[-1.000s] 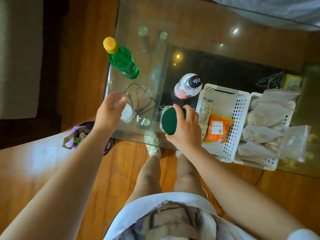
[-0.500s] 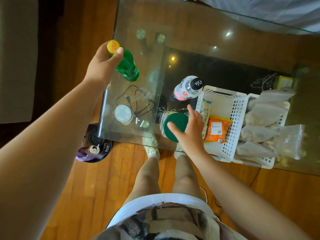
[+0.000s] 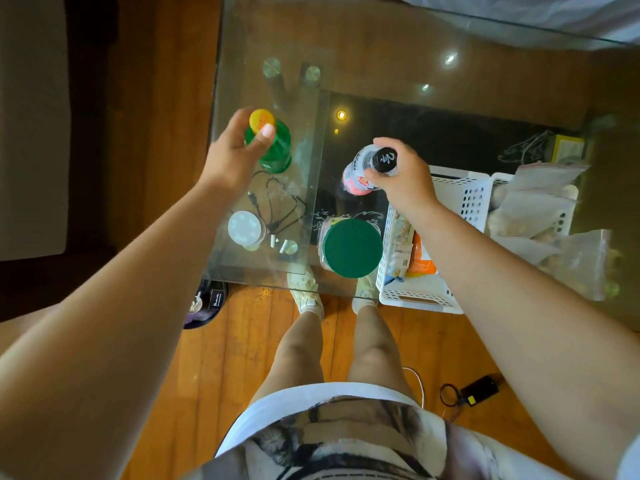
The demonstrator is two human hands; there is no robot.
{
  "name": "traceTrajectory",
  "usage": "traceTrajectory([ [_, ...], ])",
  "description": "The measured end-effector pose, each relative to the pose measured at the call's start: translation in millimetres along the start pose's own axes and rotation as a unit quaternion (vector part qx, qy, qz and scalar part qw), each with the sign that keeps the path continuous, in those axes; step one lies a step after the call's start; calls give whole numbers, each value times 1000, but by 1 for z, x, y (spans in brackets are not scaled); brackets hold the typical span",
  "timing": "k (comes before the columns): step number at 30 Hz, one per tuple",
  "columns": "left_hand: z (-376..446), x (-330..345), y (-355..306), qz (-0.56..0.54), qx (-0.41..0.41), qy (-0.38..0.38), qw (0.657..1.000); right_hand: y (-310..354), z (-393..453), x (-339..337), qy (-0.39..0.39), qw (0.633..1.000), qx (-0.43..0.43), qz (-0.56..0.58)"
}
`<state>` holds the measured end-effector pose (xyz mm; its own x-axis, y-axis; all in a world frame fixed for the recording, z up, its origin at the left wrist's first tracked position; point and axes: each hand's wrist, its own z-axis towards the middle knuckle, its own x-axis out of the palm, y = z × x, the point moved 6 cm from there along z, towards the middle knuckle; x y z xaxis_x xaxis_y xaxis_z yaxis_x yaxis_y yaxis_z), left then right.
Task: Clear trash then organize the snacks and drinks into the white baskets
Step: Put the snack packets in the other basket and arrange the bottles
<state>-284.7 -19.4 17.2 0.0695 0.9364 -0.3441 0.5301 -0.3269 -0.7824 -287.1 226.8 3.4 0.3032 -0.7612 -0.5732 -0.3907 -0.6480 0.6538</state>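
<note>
My left hand [image 3: 235, 154] grips the neck of a green bottle [image 3: 273, 150] with a yellow cap, standing at the left of the glass table [image 3: 381, 57]. My right hand [image 3: 405, 181] is closed on a white and pink bottle [image 3: 360, 171] with a black cap, just left of the nearer white basket [image 3: 471, 199]. A clear jar with a green lid [image 3: 352, 247] stands on the table's near edge beside that basket. The basket holds an orange snack packet [image 3: 420, 258]. A second white basket [image 3: 561, 216] to the right holds clear bags of snacks [image 3: 540, 199].
A small white round lid [image 3: 244, 226] and a black cable [image 3: 280, 202] lie near the table's front left. A dark bin with trash [image 3: 207, 303] stands on the wood floor below the table corner. A black charger [image 3: 479, 389] lies on the floor at right.
My right hand left the green-lidded jar and moved up to close on the black-capped bottle. My left hand went from the table's near edge up to the green bottle and now grips it.
</note>
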Motion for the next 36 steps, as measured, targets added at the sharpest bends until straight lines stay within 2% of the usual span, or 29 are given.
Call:
traceTrajectory([
  [2, -8, 13, 0, -38, -6, 16, 999, -2, -5, -1, -3, 1000, -5, -4],
  [10, -36, 69, -9, -19, 8, 82, 996, -14, -22, -5, -10, 1000, -6, -11],
  [36, -56, 107, -14, -12, 2, 125, 992, -28, -36, -5, -13, 1000, 9, -1],
])
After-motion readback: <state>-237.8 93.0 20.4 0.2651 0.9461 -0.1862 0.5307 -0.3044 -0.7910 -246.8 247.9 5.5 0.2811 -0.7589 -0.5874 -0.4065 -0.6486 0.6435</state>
